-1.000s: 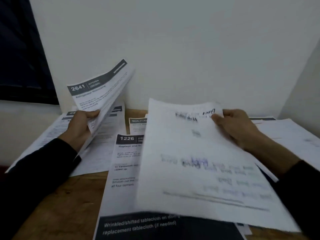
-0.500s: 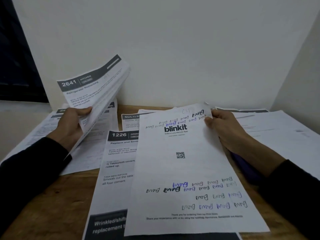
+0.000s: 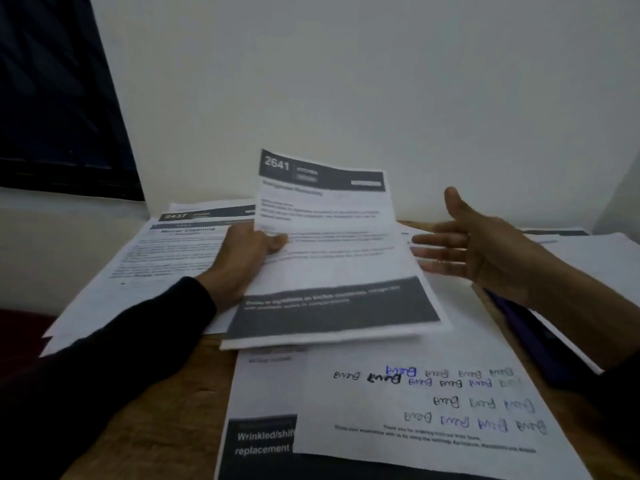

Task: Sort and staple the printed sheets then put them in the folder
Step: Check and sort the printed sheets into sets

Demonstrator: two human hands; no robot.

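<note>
My left hand (image 3: pixel 242 261) grips a small stack of printed sheets headed 2641 (image 3: pixel 329 251) by its left edge, thumb on top, holding it above the middle of the wooden table (image 3: pixel 173 393). My right hand (image 3: pixel 478 247) hovers open just right of that stack, fingers spread and pointing left, holding nothing. Below them a scribbled white sheet (image 3: pixel 433 403) lies flat on the table over a sheet with a dark footer (image 3: pixel 259 441). A purple folder (image 3: pixel 526 334) shows under my right forearm.
More printed sheets lie at the left, the top one headed 2437 Mirror Cleaning (image 3: pixel 180 244). Another pile of white sheets (image 3: pixel 595 265) covers the right side. A white wall stands right behind the table, and a dark window (image 3: pixel 52 98) is at the upper left.
My right hand has let go of the scribbled sheet, which now lies flat. My left hand has swung the 2641 stack right, over the table's middle. The right hand has opened beside it.
</note>
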